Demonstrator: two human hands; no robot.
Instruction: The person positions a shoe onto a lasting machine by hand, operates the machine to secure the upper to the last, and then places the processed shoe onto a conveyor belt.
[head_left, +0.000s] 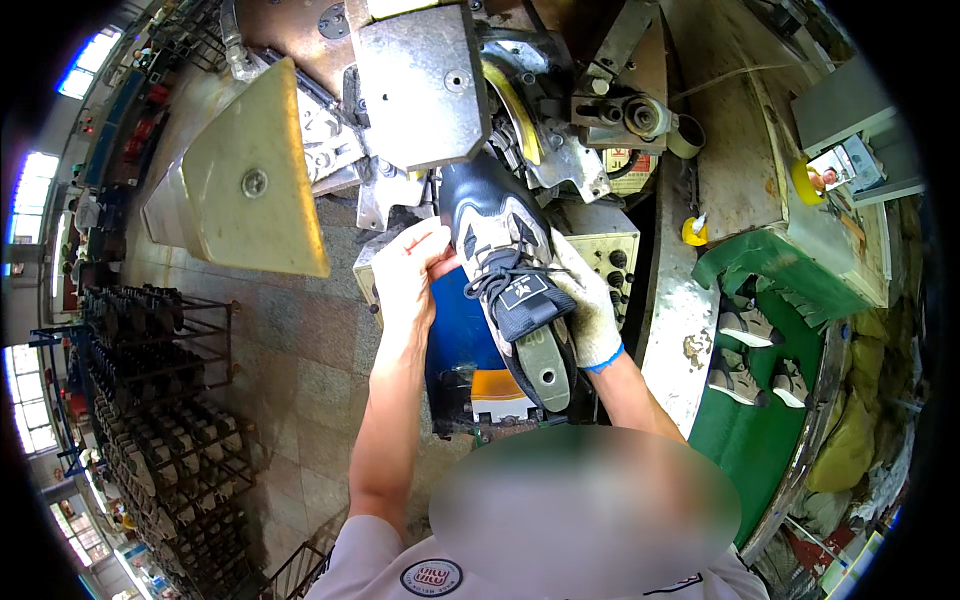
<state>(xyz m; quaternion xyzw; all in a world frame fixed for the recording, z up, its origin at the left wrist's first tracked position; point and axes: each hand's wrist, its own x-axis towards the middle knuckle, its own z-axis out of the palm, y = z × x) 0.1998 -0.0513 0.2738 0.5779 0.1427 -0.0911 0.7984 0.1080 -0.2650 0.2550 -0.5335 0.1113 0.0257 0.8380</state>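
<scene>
1. Here, near the middle of my view, I see a navy and grey sneaker upper mounted on a last, its toe pointing toward twelve o'clock into the steel lasting machine.
2. My left hand, in a white glove, sits at nine o'clock of the shoe, fingers curled onto its side edge, gripping it.
3. My right hand, also gloved in white with a blue cuff, lies at three o'clock of the shoe, fingers wrapped around its side and heel, clasping it.
4. The green base of the last shows at six o'clock of the laces, facing me.
5. At ten o'clock of the hands a yellowish wedge-shaped guard plate hangs from the machine.
6. At four o'clock, well apart, a green-lined conveyor tray carries more grey shoes.
7. At eight o'clock, wire racks stand on the tiled floor, loaded with dark items too small for me to identify.
</scene>
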